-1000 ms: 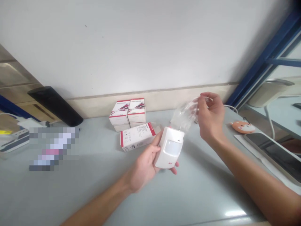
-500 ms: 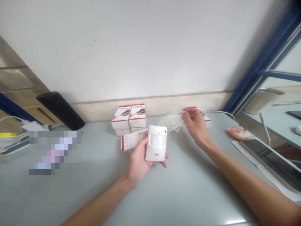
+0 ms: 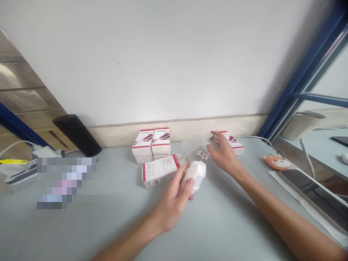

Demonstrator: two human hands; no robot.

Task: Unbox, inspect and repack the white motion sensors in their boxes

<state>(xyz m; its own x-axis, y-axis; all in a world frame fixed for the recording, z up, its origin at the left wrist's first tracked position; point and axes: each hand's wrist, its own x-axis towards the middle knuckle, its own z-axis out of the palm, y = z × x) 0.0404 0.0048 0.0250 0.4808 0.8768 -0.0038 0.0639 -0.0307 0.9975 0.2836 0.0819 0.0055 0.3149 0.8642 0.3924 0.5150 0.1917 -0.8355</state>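
Note:
My left hand (image 3: 176,197) is closed around a white motion detector (image 3: 196,175), turned so its side faces me. Just in front of it lies an opened white and red box (image 3: 160,169). My right hand (image 3: 223,150) has its fingers apart with nothing visible in them, beside a small white bracket (image 3: 202,155) on the table. Behind that hand sits another white and red box (image 3: 235,144), partly covered by it. A clear plastic bag is too faint to make out surely near the wall.
Several stacked white and red boxes (image 3: 152,143) stand by the wall. To the left are a black cylinder (image 3: 77,136) and a power strip (image 3: 23,172). On the right lie an orange animal-faced item (image 3: 277,163) and a dark flat device (image 3: 315,194) on white paper.
My left hand has turned the detector from front-facing to side-on and moved it slightly right. My right hand has opened and let go of the clear plastic bag.

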